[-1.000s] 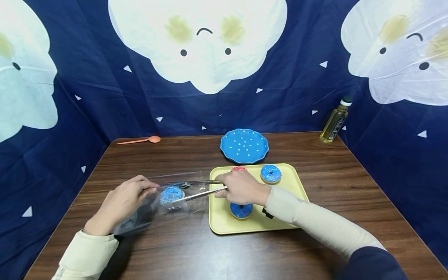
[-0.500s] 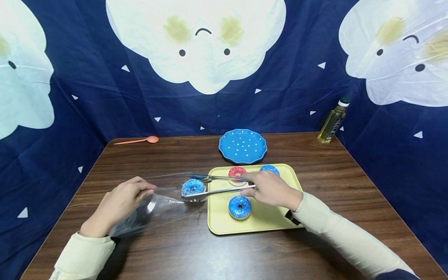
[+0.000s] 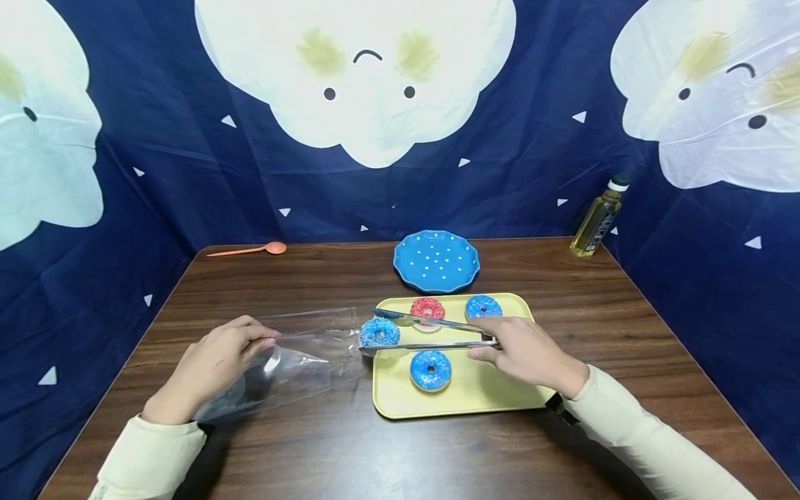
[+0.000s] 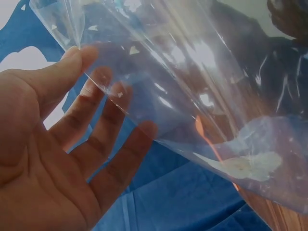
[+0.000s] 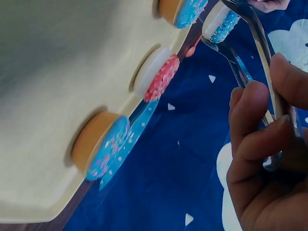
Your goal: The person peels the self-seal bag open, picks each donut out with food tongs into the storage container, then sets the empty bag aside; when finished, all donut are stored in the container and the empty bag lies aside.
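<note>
My left hand (image 3: 215, 364) pinches the edge of a clear plastic bag (image 3: 300, 362) between thumb and forefinger; the other fingers lie spread against the film in the left wrist view. My right hand (image 3: 531, 353) grips metal tongs (image 3: 437, 346). Between the tong tips sits a blue donut (image 3: 379, 332) with sprinkles, overlapping the left edge of the yellow tray (image 3: 487, 396) and just right of the bag's mouth. In the right wrist view the held donut (image 5: 225, 26) shows its pale underside. On the tray lie a red donut (image 3: 428, 308) and two blue donuts (image 3: 431, 378).
A blue plate with white dots (image 3: 435, 260) stands behind the tray. An orange spoon (image 3: 275, 248) lies at the back left of the wooden table (image 3: 350, 444). A bottle of yellowish liquid (image 3: 596, 221) stands at the back right, near the blue curtain (image 3: 537, 173).
My right hand has drawn the tongs and the blue donut rightward, out of the plastic bag to the tray's left edge. The left hand has stayed nearly still, holding the bag.
</note>
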`<state>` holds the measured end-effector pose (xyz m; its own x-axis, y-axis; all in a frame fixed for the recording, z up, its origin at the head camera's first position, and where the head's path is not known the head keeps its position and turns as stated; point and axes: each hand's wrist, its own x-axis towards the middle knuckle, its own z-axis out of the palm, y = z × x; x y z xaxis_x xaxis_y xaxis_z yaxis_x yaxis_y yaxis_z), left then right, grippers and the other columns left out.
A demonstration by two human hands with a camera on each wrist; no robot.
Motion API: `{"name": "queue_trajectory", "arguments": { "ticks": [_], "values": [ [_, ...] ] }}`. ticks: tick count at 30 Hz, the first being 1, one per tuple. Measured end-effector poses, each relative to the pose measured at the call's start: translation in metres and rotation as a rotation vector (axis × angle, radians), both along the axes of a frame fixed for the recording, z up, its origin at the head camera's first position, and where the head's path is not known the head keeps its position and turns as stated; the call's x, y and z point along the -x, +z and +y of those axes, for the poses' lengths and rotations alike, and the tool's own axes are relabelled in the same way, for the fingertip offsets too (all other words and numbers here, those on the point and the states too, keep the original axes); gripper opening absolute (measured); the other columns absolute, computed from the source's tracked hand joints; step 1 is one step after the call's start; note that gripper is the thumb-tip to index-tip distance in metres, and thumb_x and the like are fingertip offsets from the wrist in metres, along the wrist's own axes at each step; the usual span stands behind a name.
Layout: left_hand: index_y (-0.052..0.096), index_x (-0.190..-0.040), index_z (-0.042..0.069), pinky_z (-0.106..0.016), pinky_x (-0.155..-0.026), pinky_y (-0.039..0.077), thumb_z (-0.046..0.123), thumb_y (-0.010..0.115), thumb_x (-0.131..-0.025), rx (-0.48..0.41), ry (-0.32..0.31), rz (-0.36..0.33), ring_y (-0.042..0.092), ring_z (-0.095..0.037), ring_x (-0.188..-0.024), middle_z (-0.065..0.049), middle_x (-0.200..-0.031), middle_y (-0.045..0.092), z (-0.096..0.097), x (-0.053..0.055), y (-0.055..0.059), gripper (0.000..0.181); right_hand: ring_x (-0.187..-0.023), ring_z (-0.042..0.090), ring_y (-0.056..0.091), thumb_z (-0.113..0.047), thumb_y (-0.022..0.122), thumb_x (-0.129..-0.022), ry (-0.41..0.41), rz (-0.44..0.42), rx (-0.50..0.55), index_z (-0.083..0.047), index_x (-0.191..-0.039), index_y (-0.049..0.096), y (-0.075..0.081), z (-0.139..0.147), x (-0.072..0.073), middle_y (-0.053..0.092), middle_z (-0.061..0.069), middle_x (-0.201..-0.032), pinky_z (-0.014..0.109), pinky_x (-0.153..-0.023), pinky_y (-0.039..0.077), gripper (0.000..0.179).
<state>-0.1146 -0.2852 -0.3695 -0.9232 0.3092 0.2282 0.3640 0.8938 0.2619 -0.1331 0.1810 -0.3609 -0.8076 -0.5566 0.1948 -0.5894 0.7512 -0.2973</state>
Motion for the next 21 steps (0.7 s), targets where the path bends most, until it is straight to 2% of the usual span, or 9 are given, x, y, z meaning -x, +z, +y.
{"name": "queue_trajectory", "arguments": {
  "ticks": [4, 6, 10, 13, 18, 21],
  "values": [
    [0.078, -0.109, 0.018, -0.039, -0.06, 0.051, 0.02, 0.067, -0.099, 0.0, 0.01, -0.019, 0.067, -0.018, -0.087, 0.003, -0.105, 0.069, 0.001, 0.0, 0.001, 0.015, -0.095, 0.02, 0.067, -0.03, 0.076, -0.091, -0.035, 0.021, 0.007, -0.007, -0.129, 0.068, 0.001, 0.014, -0.007, 0.072, 0.005, -0.108, 0.048, -0.078, 0.053, 0.045],
    [0.078, -0.11, 0.018, -0.039, -0.058, 0.051, 0.021, 0.067, -0.099, 0.001, 0.016, -0.03, 0.067, -0.018, -0.087, 0.003, -0.105, 0.069, 0.001, 0.0, 0.001, 0.016, -0.095, 0.022, 0.068, -0.031, 0.076, -0.091, -0.05, 0.025, 0.014, -0.008, -0.128, 0.068, 0.001, 0.02, -0.01, 0.072, 0.005, -0.112, 0.048, -0.078, 0.053, 0.044],
    [0.078, -0.11, 0.017, -0.039, -0.058, 0.051, 0.021, 0.066, -0.099, 0.006, 0.02, -0.038, 0.067, -0.018, -0.087, 0.003, -0.105, 0.069, 0.002, 0.0, 0.0, 0.016, -0.076, 0.011, 0.061, -0.031, 0.077, -0.09, -0.087, 0.005, 0.029, -0.01, -0.126, 0.07, 0.003, 0.033, -0.016, 0.07, -0.004, -0.097, 0.038, -0.066, 0.05, 0.042],
    [0.078, -0.11, 0.017, -0.038, -0.058, 0.05, 0.021, 0.067, -0.099, 0.006, 0.02, -0.038, 0.067, -0.017, -0.086, 0.003, -0.105, 0.069, 0.002, 0.0, 0.0, 0.017, -0.065, 0.005, 0.049, -0.03, 0.078, -0.09, -0.111, -0.009, 0.037, -0.013, -0.122, 0.07, 0.005, 0.041, -0.021, 0.06, -0.012, -0.081, 0.03, -0.06, 0.042, 0.037],
    [0.078, -0.11, 0.016, -0.034, -0.055, 0.048, 0.02, 0.067, -0.099, 0.002, 0.022, -0.041, 0.065, -0.014, -0.082, 0.002, -0.104, 0.068, 0.003, -0.001, 0.0, 0.016, -0.062, 0.003, 0.046, -0.032, 0.077, -0.09, -0.152, -0.011, 0.056, -0.016, -0.118, 0.071, 0.007, 0.056, -0.032, 0.052, -0.016, -0.074, 0.027, -0.056, 0.039, 0.032],
    [0.078, -0.11, 0.016, -0.033, -0.055, 0.047, 0.019, 0.067, -0.098, 0.005, 0.023, -0.041, 0.064, -0.013, -0.081, 0.002, -0.104, 0.068, 0.003, -0.001, 0.0, 0.016, -0.063, 0.003, 0.047, -0.033, 0.078, -0.09, -0.176, 0.012, 0.059, -0.019, -0.116, 0.071, 0.008, 0.064, -0.039, 0.053, -0.017, -0.074, 0.028, -0.057, 0.039, 0.03]
  ]
}}
